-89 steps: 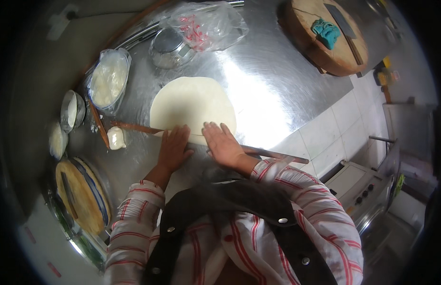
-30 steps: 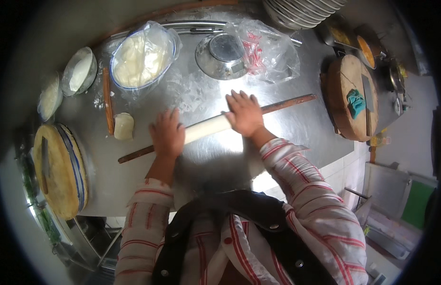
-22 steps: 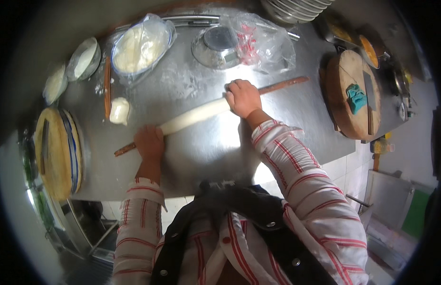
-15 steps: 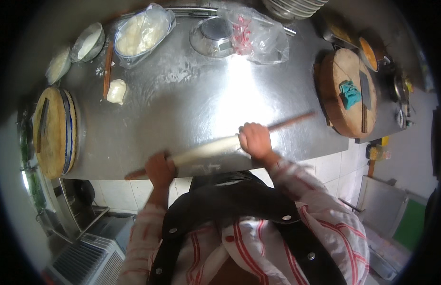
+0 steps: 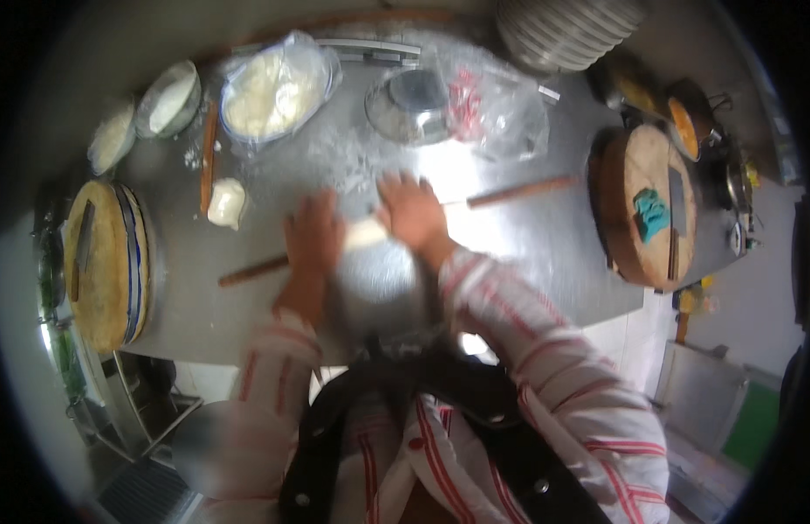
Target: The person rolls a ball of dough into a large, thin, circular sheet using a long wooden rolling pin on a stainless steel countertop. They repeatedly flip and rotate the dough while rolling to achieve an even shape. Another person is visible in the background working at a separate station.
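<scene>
A wooden rolling pin [image 5: 523, 189] lies slanted across the steel table, with pale dough [image 5: 365, 232] wrapped round its middle. On the left part of the dough rests my left hand [image 5: 314, 237], blurred, its fingers stretched forward. My right hand [image 5: 414, 217] lies flat over the dough's right part, fingers extended and slightly apart. Both palms press on the roll rather than wrapping it. Much of the dough is hidden beneath them. A small white lump of dough [image 5: 227, 203] sits farther left, beside a second wooden stick [image 5: 209, 162].
At the back stand a plastic-covered bowl of dough [image 5: 278, 94], a bowl of white powder [image 5: 168, 103], a kitchen scale [image 5: 415, 96] and a plastic bag [image 5: 510, 118]. Round chopping boards with knives flank me: left [image 5: 99, 262], right [image 5: 636, 192], the latter carrying a teal cloth [image 5: 651, 216]. Stacked plates [image 5: 566, 35] stand behind.
Both hands have moved forward from the table's near edge together with the rolling pin and dough. They are closer together, and their curled fingers have straightened. The view has shifted slightly.
</scene>
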A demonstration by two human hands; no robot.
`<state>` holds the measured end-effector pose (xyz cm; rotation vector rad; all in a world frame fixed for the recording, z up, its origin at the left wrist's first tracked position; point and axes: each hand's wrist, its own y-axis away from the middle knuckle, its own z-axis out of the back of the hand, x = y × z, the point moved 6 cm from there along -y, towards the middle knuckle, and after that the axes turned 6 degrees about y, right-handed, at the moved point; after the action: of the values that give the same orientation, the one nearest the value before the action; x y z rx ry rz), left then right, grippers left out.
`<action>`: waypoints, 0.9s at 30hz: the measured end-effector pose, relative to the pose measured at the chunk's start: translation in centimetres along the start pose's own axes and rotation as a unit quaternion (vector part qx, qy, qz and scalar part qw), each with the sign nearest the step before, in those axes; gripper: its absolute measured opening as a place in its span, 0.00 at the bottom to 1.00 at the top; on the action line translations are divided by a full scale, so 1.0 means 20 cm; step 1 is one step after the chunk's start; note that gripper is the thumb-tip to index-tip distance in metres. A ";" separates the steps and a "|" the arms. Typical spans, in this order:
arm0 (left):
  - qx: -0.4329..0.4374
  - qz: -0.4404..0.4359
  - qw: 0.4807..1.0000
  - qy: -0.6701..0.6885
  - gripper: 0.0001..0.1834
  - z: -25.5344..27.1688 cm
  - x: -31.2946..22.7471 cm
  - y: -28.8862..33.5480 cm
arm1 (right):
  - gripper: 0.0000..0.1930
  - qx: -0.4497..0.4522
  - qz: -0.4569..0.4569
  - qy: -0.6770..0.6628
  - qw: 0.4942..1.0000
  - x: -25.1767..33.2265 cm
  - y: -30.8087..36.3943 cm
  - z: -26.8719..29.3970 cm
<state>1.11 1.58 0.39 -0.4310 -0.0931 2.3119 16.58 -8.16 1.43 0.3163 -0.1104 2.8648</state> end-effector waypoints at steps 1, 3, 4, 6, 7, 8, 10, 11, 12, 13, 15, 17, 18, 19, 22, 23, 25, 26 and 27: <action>-0.012 -0.001 1.000 -0.023 0.30 -0.02 0.10 0.01 | 0.24 0.025 0.003 -0.049 0.998 -0.05 -0.12 0.00; -0.052 -0.014 0.999 0.005 0.26 0.13 0.19 -0.20 | 0.21 -0.086 -0.006 -0.101 0.991 -0.27 -0.20 0.06; -0.069 -0.021 0.997 0.029 0.24 0.16 0.26 -0.17 | 0.19 -0.057 -0.009 -0.103 0.993 -0.41 -0.18 0.09; 0.005 -0.011 1.000 -0.005 0.20 0.18 0.42 0.09 | 0.16 -0.110 -0.021 -0.041 0.993 -0.56 0.12 0.15; 0.064 -0.002 0.996 -0.057 0.17 0.12 0.50 0.13 | 0.15 -0.213 -0.021 0.044 0.976 -0.61 0.20 0.21; 0.061 -0.006 0.997 -0.043 0.16 0.11 0.52 0.05 | 0.14 -0.229 -0.024 0.053 0.972 -0.67 0.16 0.23; 0.085 -0.004 0.996 -0.026 0.13 0.18 0.57 0.08 | 0.12 -0.238 -0.035 0.048 0.969 -0.71 0.11 0.23; 0.062 -0.022 0.998 -0.006 0.13 0.19 0.58 0.09 | 0.11 -0.237 -0.081 0.054 0.967 -0.75 0.05 0.23; 0.024 -0.040 0.999 0.012 0.12 0.20 0.59 0.02 | 0.10 -0.216 -0.125 0.059 0.967 -0.81 -0.03 0.20; -0.014 -0.058 0.998 0.029 0.11 0.21 0.59 -0.04 | 0.10 -0.195 -0.169 0.064 0.964 -0.86 -0.08 0.18; 0.022 -0.057 0.997 0.041 0.11 0.18 0.58 -0.09 | 0.10 -0.170 -0.154 0.046 0.972 -0.90 -0.11 0.19; 0.063 -0.045 0.995 0.061 0.11 0.17 0.56 -0.08 | 0.09 -0.159 -0.110 0.033 0.981 -0.87 -0.09 0.21; 0.066 -0.038 0.995 0.060 0.11 0.18 0.53 -0.06 | 0.09 -0.164 -0.072 0.033 0.983 -0.80 -0.04 0.25; 0.069 -0.033 0.995 0.062 0.11 0.21 0.49 -0.01 | 0.09 -0.168 -0.036 0.035 0.984 -0.76 0.03 0.29; 0.125 -0.005 0.990 0.062 0.11 0.26 0.38 0.15 | 0.08 -0.136 -0.053 0.031 0.989 -0.77 0.22 0.29; 0.149 0.008 0.987 0.059 0.11 0.27 0.35 0.21 | 0.08 -0.133 -0.055 0.030 0.989 -0.76 0.29 0.29; 0.144 0.009 0.987 0.070 0.12 0.26 0.30 0.37 | 0.08 -0.128 -0.054 0.046 0.989 -0.71 0.42 0.33; 0.141 0.011 0.987 0.076 0.13 0.24 0.27 0.46 | 0.08 -0.127 -0.049 0.044 0.990 -0.68 0.48 0.35; 0.127 0.009 0.990 0.059 0.14 0.26 0.23 0.55 | 0.08 -0.125 -0.045 0.039 0.990 -0.66 0.55 0.36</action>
<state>-11.15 -2.69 1.83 -0.4378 0.2618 2.2708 27.55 -22.72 4.98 0.1536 -0.4230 2.7289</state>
